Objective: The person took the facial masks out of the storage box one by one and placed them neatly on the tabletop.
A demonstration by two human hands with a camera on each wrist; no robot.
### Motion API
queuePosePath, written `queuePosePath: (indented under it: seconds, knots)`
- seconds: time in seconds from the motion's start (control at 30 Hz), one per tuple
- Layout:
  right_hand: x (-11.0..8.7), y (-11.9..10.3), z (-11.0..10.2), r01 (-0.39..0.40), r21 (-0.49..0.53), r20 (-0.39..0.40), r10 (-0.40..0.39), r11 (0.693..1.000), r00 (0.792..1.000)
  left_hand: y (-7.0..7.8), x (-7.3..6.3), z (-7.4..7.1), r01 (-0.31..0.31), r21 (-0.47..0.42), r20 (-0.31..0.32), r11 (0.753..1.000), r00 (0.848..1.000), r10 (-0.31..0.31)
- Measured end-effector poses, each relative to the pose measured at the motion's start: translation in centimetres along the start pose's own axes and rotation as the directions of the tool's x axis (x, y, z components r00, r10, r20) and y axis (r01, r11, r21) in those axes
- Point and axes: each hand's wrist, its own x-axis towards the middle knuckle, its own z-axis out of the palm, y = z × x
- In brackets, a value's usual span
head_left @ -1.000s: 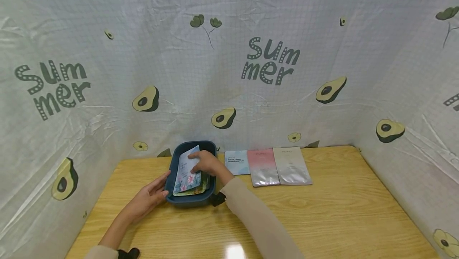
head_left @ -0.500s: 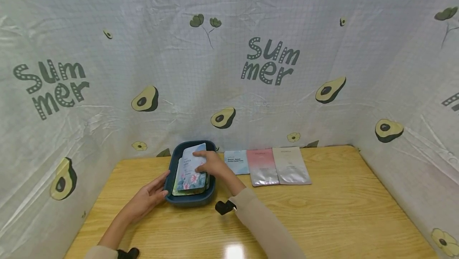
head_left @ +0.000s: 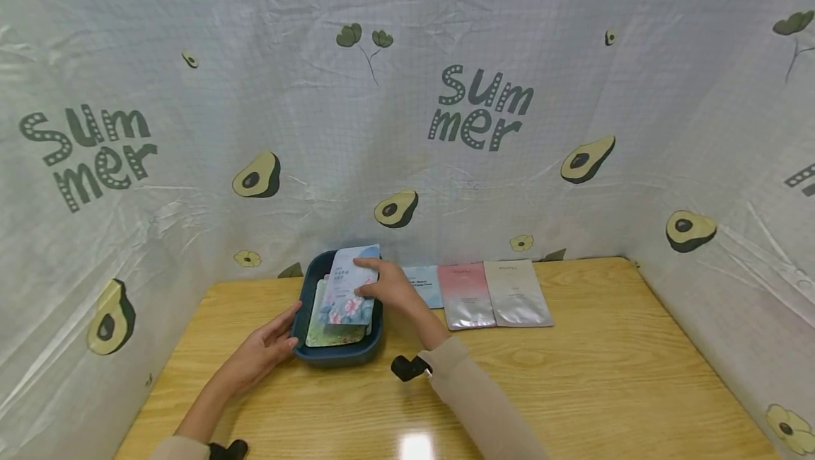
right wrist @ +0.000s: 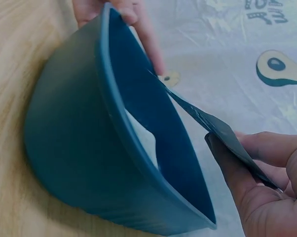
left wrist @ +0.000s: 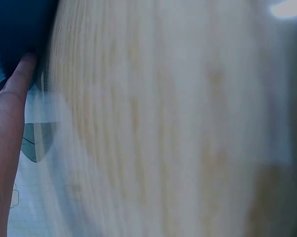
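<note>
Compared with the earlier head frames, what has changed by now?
Still pinched by the right hand, the floral pouch has moved up and rightward in the head view, baring more of the green packet in the bin. Nothing was let go. The left hand stays at the bin's rim; the blue packet, pink packet and beige packet lie as before.

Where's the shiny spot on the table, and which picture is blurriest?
Head view: white glare on the table, bottom middle; left wrist view: blurriest, wood grain smeared, another bright patch top right; right wrist view: blue bin fairly clear.
</note>
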Motion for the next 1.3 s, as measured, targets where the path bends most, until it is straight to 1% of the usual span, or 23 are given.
queuePosePath:
  seconds: [0.2,0.5,0.6,0.7,0.9,1.03,1.3]
  knots:
    - [-0.5,-0.3,-1.1,0.004,-0.007,-0.027,-0.004,1.0,1.0,0.2,-0.1,0.1,0.0,0.002,-0.001,1.0,1.0,0.0]
    - [-1.4,-0.1,-2.8,-0.049,0.053,-0.047,0.051,0.997,0.998,0.0,-0.1,0.1,0.008,-0.002,-0.005,1.0,1.0,-0.008]
    - [-1.5,0.0,-3.5,-0.052,0.074,-0.053,0.056,0.996,0.997,0.0,-0.2,0.0,0.009,0.003,-0.006,1.0,1.0,-0.009]
    - [-1.6,0.3,-4.2,-0.047,0.089,-0.062,0.053,0.995,0.997,-0.1,-0.1,0.0,0.003,0.002,-0.004,1.0,1.0,-0.003]
    - [-1.9,1.0,-5.4,-0.051,0.058,-0.095,0.057,0.997,0.994,-0.2,0.0,-0.1,-0.01,0.003,-0.002,1.0,1.0,0.01]
    - [-2.2,1.7,-6.2,-0.047,0.072,-0.095,0.054,0.996,0.994,-0.2,-0.1,-0.1,-0.01,0.001,-0.006,1.0,1.0,0.01]
    - [-2.8,2.6,-7.8,-0.047,0.07,-0.102,0.054,0.996,0.993,0.0,-0.1,0.1,-0.015,-0.015,-0.005,1.0,1.0,0.014]
